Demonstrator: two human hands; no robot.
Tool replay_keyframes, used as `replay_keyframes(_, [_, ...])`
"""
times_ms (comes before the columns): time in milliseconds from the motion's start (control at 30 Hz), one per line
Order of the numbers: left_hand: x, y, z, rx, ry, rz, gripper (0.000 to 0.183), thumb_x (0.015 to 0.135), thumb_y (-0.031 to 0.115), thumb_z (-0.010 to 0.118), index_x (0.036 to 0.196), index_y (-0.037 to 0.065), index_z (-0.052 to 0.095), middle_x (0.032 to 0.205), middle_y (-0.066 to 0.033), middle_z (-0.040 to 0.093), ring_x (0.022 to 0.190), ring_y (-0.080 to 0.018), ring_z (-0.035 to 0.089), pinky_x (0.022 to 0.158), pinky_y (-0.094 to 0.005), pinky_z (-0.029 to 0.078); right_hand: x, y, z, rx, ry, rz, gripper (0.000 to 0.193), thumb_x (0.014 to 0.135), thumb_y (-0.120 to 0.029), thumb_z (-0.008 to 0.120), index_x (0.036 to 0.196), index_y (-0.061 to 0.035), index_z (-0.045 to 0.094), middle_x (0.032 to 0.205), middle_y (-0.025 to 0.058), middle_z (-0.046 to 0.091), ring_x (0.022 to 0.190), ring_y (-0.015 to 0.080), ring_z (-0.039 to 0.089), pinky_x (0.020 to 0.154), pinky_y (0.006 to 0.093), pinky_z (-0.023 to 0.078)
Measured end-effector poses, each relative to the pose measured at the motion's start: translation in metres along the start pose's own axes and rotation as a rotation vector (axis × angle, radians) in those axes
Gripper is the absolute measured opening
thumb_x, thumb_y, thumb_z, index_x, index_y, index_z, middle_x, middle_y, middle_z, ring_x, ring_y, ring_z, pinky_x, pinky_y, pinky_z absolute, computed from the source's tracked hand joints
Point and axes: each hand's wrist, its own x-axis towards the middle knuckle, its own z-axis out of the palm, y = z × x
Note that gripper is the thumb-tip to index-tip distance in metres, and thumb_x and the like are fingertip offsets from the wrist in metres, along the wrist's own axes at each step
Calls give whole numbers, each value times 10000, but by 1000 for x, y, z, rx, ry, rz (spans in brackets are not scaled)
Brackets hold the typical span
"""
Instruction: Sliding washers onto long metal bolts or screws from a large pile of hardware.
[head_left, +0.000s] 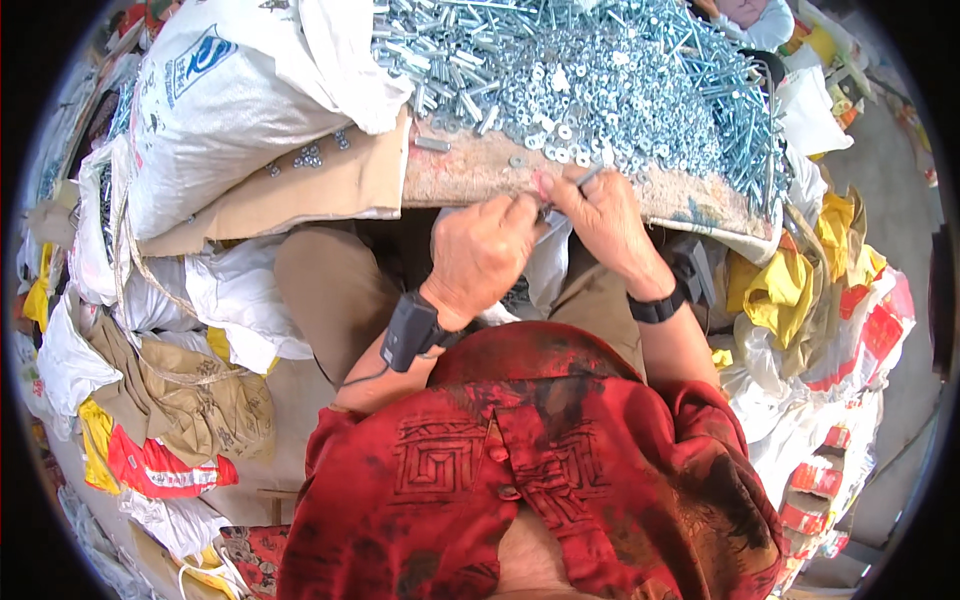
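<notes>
My right hand (607,222) is closed, thumb and fingers pinching near the front edge of the work board. A slim grey metal piece (589,177) sticks out from its fingers; whether it is a bolt or a sleeve cannot be told. Close beside it, my left hand (484,252) is curled shut, its fingertips almost meeting the right ones. What the left fingers grip is hidden. Just beyond both hands lie loose washers (583,159) and a mixed heap of small metal hardware. One short metal sleeve (432,145) rests apart on the board.
Metal sleeves (455,75) are heaped at the back left of the board (470,175), long bolts (735,125) at its right. A full white sack (235,110) sits on cardboard (345,180) at left. Bags surround me; another person's arm (765,25) shows at the far right.
</notes>
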Motion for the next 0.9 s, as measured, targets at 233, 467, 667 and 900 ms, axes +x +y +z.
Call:
replay_keyframes(233, [3,-12,-3,-1098,-621,-199,172,847,160,745,867,10,661,679,-108,613,651,-102,590,616,-302,463,-45,1,-29,582,-398,-74,176,922,-115,645,827,27,603,729,49,547,643,142,457,585,315,394])
replay_keyframes(467, [2,-36,0,-905,-352,-538,212,946,199,634,1046,22,698,636,-14,571,572,-49,494,492,-236,359,27,12,-26,82,-342,-3,197,892,-188,698,910,3,654,762,106,636,667,181,593,638,340,486])
replay_keyframes(667, [2,-50,-16,-1483,-218,-865,259,1012,162,518,1190,-9,596,722,-46,616,571,-38,487,460,-159,279,196,35,-3,-342,233,-265,210,871,-200,602,832,1,649,784,202,673,704,370,652,665,448,500])
replay_keyframes(900, [-6,-58,-10,-1636,-143,-926,209,1002,181,549,1117,17,609,716,-95,622,482,-58,448,402,-183,280,262,51,44,-901,117,-109,204,834,-185,590,840,-23,714,876,203,704,861,383,694,771,458,545])
